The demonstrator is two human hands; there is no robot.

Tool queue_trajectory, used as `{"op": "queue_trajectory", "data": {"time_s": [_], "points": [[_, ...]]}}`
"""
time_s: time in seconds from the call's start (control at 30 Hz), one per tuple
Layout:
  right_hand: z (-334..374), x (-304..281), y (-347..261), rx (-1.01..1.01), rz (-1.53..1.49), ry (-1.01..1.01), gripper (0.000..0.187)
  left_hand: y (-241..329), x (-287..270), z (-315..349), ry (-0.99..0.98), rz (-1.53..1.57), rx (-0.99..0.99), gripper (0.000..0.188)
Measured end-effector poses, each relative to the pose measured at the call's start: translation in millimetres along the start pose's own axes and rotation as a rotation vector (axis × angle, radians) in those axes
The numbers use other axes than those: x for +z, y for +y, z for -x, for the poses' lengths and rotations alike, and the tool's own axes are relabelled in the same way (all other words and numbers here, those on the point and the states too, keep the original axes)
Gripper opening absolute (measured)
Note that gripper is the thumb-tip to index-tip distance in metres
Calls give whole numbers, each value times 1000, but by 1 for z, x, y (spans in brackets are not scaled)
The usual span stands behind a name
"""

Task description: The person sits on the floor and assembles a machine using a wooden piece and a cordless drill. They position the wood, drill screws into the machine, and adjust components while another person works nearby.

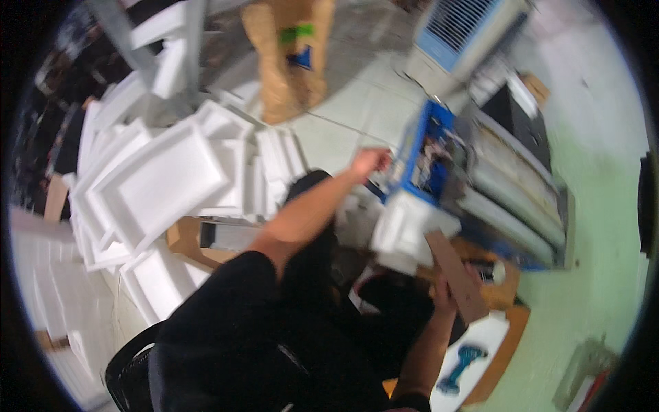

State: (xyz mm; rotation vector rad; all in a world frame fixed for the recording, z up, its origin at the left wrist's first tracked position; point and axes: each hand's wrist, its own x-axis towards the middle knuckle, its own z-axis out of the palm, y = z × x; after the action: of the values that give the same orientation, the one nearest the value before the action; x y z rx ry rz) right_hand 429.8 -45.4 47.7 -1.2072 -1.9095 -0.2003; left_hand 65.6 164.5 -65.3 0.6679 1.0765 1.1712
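My left hand is stretched forward beside the blue crate, its fingers curled closed. Whatever they hold, if anything, is too blurred to make out. The crate holds a jumble of small parts. In my right hand is a flat brown strip, slanting up to the left; its material is unclear. Just left of the strip's upper end is a white foam piece. Below my right hand, a teal cordless drill lies on a white surface.
White foam trays are heaped on the left. A tall brown paper bag stands ahead, with an air cooler at the far right. Grey rolls lie beside the crate. A cardboard box is near my right hand.
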Motion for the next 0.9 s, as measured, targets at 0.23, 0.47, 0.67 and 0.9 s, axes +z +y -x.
{"op": "queue_trajectory", "data": {"time_s": [0.23, 0.47, 0.67, 0.9], "points": [[15, 29, 26, 129, -318, -38, 55, -36, 21, -19, 335, -190, 112, 35], [-5, 40, 19, 68, -332, -186, 38, -47, 14, -37, 378, -298, 112, 31], [-5, 31, 0, -5, -107, -130, 52, -54, 0, -40, 292, -388, 172, 40], [-5, 35, -8, 178, -290, 124, 61, -26, 14, -18, 284, -200, -13, 43]]}}
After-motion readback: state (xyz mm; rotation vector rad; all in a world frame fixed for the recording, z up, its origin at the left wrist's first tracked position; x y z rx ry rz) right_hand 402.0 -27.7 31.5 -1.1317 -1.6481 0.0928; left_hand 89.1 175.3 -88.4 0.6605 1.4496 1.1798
